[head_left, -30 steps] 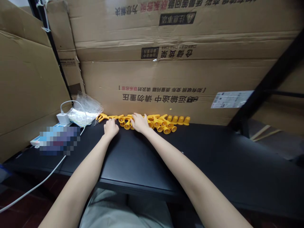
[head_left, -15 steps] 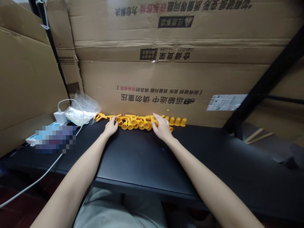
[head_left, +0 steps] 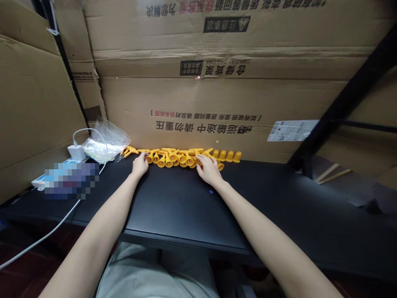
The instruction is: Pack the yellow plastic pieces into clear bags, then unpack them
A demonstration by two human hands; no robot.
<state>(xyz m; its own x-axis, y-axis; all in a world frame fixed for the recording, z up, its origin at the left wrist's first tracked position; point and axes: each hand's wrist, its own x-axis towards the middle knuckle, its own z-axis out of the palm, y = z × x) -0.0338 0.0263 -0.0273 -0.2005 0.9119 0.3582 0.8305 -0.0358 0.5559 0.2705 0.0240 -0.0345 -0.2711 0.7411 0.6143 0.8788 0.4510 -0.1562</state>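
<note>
A row of several small yellow plastic parts (head_left: pixel 173 157) lies along the far edge of the black table (head_left: pixel 186 203), against the cardboard wall. My left hand (head_left: pixel 139 164) rests at the row's left end, fingers bent and touching the parts. At the right part of the row, my right hand (head_left: pixel 208 169) lies flat with fingers stretched onto the pieces. A few upright yellow caps (head_left: pixel 228 155) stand just right of my right hand. Neither hand has a part lifted.
A crumpled clear plastic bag (head_left: pixel 104 140) lies at the back left. A white charger (head_left: pixel 75 151) with a cable (head_left: pixel 46 238) sits on a power strip beside it. Large cardboard boxes (head_left: pixel 217 95) wall the back and left. A black diagonal frame bar (head_left: pixel 341 103) rises at right.
My right hand slid rightward along the row from its middle to its right part. My left hand moved forward onto the row's left end. The yellow parts look more bunched together.
</note>
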